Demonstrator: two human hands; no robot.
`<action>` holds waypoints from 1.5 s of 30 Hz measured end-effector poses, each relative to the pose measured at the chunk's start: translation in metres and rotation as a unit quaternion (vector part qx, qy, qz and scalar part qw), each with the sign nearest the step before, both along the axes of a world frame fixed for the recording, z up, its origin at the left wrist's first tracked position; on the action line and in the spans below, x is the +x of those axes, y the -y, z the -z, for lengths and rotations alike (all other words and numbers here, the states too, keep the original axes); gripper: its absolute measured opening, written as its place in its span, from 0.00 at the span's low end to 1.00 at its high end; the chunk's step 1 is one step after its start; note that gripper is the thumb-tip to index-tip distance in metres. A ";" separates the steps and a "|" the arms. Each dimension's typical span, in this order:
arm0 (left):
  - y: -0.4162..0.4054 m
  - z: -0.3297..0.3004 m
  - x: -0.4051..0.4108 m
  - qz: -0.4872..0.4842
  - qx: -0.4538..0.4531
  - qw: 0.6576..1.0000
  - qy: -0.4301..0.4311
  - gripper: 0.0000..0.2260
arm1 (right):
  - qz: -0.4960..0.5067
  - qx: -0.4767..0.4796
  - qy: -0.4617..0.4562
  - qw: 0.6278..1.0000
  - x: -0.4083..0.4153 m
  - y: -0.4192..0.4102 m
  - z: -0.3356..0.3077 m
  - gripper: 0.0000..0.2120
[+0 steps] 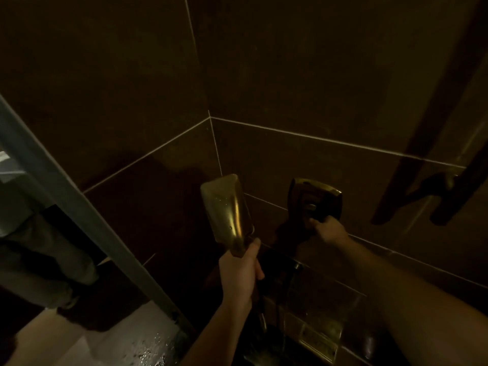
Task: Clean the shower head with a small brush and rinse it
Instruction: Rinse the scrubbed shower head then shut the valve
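Observation:
The scene is very dim. A rectangular metallic shower head (225,207) points up in the middle of the view, its back facing me. My left hand (241,276) is closed around its handle from below. To the right, a shiny tap lever (315,200) sticks out from the tiled wall. My right hand (327,229) grips the lower part of that lever. No brush is visible.
Dark brown tiled walls (132,101) meet in a corner behind the shower head. A grey shower door frame (79,207) runs diagonally at left, with a wet pale floor (118,339) below. A dark rail bracket (443,202) hangs at right. A drain grate (317,339) lies below.

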State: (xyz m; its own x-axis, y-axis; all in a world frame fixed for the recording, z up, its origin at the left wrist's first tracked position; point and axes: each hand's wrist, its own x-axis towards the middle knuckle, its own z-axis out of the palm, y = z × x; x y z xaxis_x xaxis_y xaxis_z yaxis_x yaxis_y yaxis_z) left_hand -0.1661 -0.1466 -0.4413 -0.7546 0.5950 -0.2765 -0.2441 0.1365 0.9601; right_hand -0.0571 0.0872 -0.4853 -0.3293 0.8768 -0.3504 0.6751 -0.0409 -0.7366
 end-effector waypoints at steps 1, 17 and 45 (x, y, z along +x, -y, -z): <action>-0.004 0.001 -0.007 0.002 0.000 1.000 0.004 0.09 | 0.020 -0.002 -0.009 1.000 -0.007 -0.008 0.003 0.13; -0.059 0.011 -0.068 -0.015 -0.016 0.998 0.055 0.06 | 0.165 -0.159 -0.175 0.958 -0.047 -0.027 0.046 0.34; -0.034 0.042 -0.104 -0.127 -0.026 0.988 0.088 0.05 | 0.143 -0.167 -0.113 0.969 -0.051 -0.029 0.024 0.32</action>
